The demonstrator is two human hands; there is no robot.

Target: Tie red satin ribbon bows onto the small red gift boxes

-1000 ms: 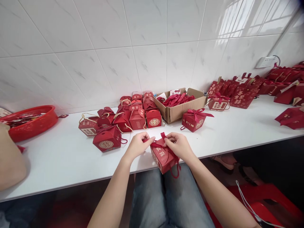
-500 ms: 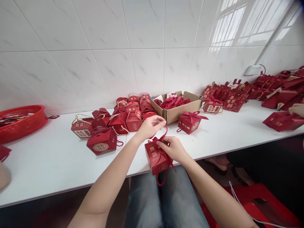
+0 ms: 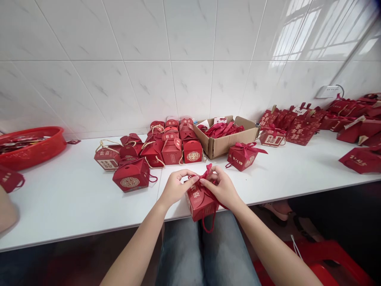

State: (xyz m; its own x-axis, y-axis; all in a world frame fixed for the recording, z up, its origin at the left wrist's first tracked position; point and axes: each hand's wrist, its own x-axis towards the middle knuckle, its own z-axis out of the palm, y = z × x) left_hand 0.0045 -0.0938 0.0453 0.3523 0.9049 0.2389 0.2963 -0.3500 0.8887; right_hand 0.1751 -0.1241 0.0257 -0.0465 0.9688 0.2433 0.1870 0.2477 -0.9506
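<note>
A red gift box [image 3: 200, 204] with gold lettering rests tilted at the table's front edge, a cord loop hanging below it. Dark red ribbon [image 3: 207, 171] lies across its top. My left hand [image 3: 178, 186] pinches the ribbon on the left, thumb and forefinger together. From the other side my right hand [image 3: 220, 186] grips the same ribbon, fingertips almost touching the left ones. The knot itself is partly hidden behind my fingers. Beyond the hands stands a box with a tied ribbon bow [image 3: 243, 155].
Several red boxes [image 3: 172, 150] cluster at the back left, one box [image 3: 131, 174] in front of them. A cardboard carton [image 3: 218, 146] holds ribbons. A red basin [image 3: 53, 149] sits far left; more red packages [image 3: 302, 127] stand right. Someone's arm [image 3: 6, 210] shows at left.
My left hand has come down from holding a ribbon end up to pinch at the box top beside my right hand. The view has shifted slightly left. The co-worker's hand at right has left view.
</note>
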